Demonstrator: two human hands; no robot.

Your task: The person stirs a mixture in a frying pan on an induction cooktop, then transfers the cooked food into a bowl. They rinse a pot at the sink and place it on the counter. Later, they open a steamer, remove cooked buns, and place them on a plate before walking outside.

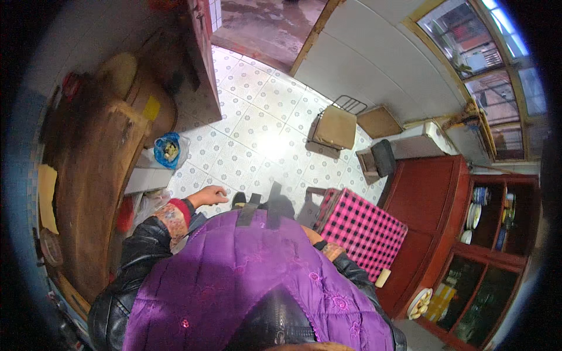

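My left hand (210, 195) hangs over the tiled floor (246, 127) in front of my body, its fingers loosely curled with nothing seen in them. Near it, further up and left, is a blue plastic bag (167, 150) with pale scraps inside. Of my right arm, only the sleeve and a bit of wrist or hand (311, 234) show beside the purple quilted vest (246, 272); the vest hides the fingers. To the right of it stands a small table with a pink and black checked cloth (364, 232).
A wooden counter (88, 188) runs along the left. A padded metal-framed chair (336, 127) stands ahead, right of an open door (202, 57). At right are a red wooden cabinet (421, 219) with dishes and a plate of pale food (420, 303).
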